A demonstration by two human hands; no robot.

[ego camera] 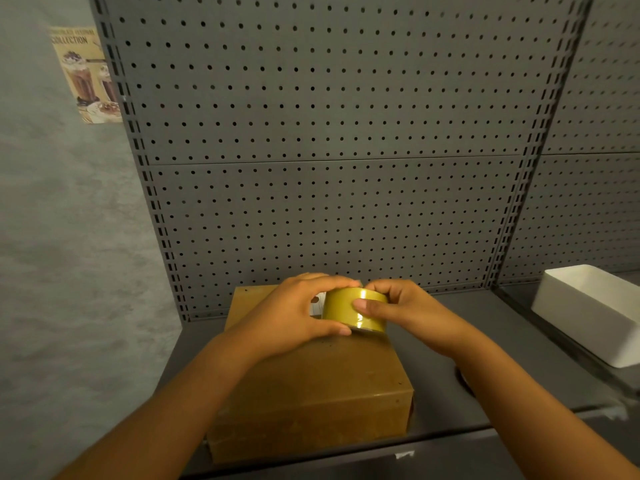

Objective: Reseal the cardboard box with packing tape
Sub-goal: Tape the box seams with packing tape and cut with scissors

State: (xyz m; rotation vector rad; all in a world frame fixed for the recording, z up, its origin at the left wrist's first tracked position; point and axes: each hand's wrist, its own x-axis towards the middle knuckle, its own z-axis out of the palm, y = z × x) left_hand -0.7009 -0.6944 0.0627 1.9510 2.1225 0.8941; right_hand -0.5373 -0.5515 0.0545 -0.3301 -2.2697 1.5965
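At the far left a drinks poster [86, 74] hangs on the grey wall, beside the pegboard back [329, 150] of a grey shelf [485, 358]. On the shelf, left of centre, sits the cardboard box [311, 393], its near edge close to the shelf lip. Over the far part of its top both hands hold the roll of tape [355, 308]. The left hand [294, 313] curls round the roll's left side, fingers over the top and thumb underneath; the right hand [398, 310] grips the right side with the thumb laid flat on the shiny outer face, probably feeling for the loose end. No strip is pulled out yet, so sealing has likely not begun. The risks are a thumb sliding past an end stuck flat, or tape splitting into a narrow sliver as it lifts. A hard tug could nudge the box toward the lip. At the far right stands a white tray [588, 313], well apart from the box, so nothing crowds the hands.
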